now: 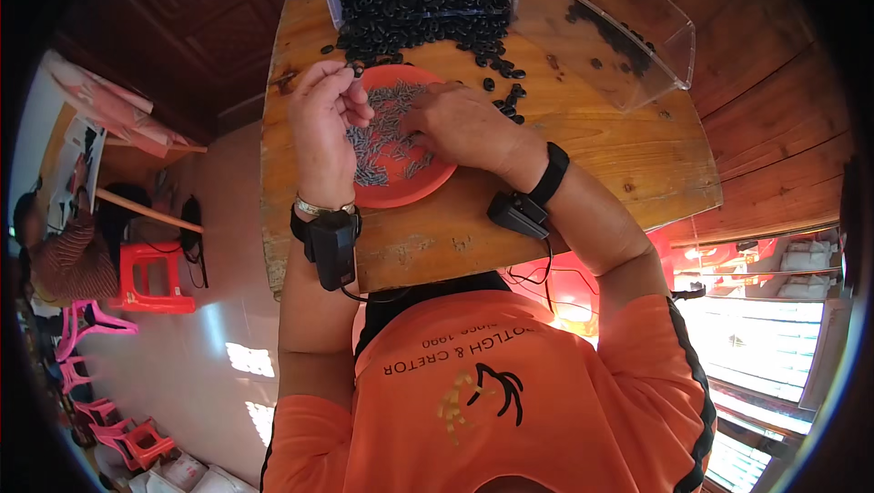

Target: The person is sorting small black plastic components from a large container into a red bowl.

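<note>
Left hand [323,115]: raised over the left rim of the orange plate [435,185], fingers [350,74] pinched on one small black ring [355,67].
Right hand [460,124]: lying low on the plate, fingers curled down into the small grey pins [382,133]; whether they grasp one I cannot tell.
Plate: in the middle of the worktop [583,156], nearer to the person's edge.
Black rings [428,1]: a big heap at the far edge, some spilling toward the plate.
Clear plastic tray [628,33]: at the far right corner, with a few black pieces inside.
Advice: I think it is better to hold the ring steady above the plate, and to lift only one pin at a time, so a dropped piece falls back in the plate.
</note>
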The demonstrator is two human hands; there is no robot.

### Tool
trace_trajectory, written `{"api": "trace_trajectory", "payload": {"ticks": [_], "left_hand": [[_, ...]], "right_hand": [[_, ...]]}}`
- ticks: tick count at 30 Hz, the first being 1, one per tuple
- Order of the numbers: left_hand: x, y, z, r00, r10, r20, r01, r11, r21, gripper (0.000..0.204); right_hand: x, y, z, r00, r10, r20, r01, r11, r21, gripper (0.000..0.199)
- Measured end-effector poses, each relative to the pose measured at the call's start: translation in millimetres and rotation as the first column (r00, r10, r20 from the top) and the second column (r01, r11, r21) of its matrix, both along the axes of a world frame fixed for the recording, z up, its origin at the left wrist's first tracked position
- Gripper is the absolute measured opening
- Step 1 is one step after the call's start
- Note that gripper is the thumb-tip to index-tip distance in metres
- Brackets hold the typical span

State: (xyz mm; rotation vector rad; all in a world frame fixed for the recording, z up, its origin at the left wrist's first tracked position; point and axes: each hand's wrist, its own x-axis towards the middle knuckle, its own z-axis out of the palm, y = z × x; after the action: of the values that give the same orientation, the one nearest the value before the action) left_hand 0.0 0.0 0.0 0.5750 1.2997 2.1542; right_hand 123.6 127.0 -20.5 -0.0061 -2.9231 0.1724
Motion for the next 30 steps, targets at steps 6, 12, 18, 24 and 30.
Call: {"api": "trace_trajectory", "payload": {"ticks": [6,12,18,24,30], "left_hand": [[-2,1,0,0.999,-0.020,-0.035,0.020,1.000,-0.018,0.009],[0,1,-1,0.999,-0.036,-0.035,0.036,0.999,-0.019,0.010],[5,1,-1,0.995,-0.097,-0.035,0.095,0.995,-0.037,0.009],[10,4,-3,0.981,-0.183,-0.061,0.179,0.982,-0.063,0.010],[10,6,-5,0.967,-0.233,-0.105,0.217,0.966,-0.138,0.010]], "right_hand": [[-7,2,-3,0.989,0.021,-0.149,-0.049,0.981,-0.187,0.011],[-6,9,-2,0.986,-0.143,-0.081,0.038,0.681,-0.731,0.010],[-3,10,9,0.971,-0.207,-0.120,0.015,0.555,-0.832,0.010],[-3,12,3,0.955,-0.220,-0.198,-0.037,0.576,-0.817,0.010],[2,10,13,0.949,-0.221,-0.223,-0.025,0.653,-0.757,0.010]]}}
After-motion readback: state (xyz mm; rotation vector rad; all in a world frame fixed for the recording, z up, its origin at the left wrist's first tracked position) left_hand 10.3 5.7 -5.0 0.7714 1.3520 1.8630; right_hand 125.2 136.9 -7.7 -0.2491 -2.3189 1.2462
